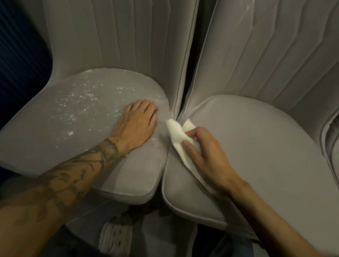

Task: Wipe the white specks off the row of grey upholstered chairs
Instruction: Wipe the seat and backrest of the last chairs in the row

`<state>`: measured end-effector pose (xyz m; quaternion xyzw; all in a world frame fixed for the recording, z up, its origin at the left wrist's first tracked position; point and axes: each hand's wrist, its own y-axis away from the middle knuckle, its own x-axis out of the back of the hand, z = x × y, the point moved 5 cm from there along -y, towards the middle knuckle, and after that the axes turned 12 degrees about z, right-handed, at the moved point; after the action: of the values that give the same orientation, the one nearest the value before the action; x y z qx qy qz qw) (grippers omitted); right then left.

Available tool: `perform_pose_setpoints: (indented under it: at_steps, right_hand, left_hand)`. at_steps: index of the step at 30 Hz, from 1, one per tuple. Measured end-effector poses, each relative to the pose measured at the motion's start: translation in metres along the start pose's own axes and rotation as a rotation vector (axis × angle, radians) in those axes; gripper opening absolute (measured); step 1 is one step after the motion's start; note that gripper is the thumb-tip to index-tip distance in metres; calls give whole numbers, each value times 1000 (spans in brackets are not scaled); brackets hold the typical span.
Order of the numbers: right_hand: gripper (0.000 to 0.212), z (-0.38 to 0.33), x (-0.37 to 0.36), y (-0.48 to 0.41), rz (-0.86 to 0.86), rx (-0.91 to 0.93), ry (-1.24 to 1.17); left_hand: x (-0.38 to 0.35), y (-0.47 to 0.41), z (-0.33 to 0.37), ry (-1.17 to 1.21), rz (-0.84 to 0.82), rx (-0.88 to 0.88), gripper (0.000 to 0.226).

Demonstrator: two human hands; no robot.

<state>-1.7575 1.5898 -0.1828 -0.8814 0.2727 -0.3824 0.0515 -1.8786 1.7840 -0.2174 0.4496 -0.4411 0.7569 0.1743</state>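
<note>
— What's that along the left forearm point(62, 181)?
— A dark tattoo point(77, 168): leafy shapes on winding stems, running from near the elbow to a band at the wrist, just short of the left grip point(137, 122).
— And the right forearm point(278, 224)?
— Bare all the way, and so is the right grip point(205, 148). The nails are cut short.
— Anything worn?
— Near, low between the arms, a white shoe point(116, 242) with rows of small holes, I think. The dark blue fabric point(234, 255) to its right may be trousers; it's too dim to tell.
</note>
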Motion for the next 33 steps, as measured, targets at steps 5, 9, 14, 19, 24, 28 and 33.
perform_pose_setpoints:
  at_steps: [5, 9, 14, 19, 24, 28, 33]
  right_hand:
    - [17, -24, -28, 50, -163, 347, 44]
    - [16, 0, -9, 29, -34, 265, 69]
    - [16, 82, 40, -44, 230, -13, 275]
    - [21, 122, 49, -116, 450, -365, 358]
    - [14, 71, -1, -98, 243, 24, 271]
    - [19, 91, 17, -96, 147, 117, 327]
    - [23, 145, 70, -139, 394, -297, 421]
  left_hand:
    - [0, 0, -1, -27, 2, 12, 23]
    - [1, -1, 1, -9, -1, -3, 22]
    - [-1, -3, -1, -10, -37, -19, 25]
    - [-3, -15, 9, 19, -12, -10, 21]
    - [-19, -43, 50, 89, 82, 8, 23]
    - [-36, -63, 71, 67, 162, 68, 26]
    - [-53, -64, 75, -21, 231, 47, 29]
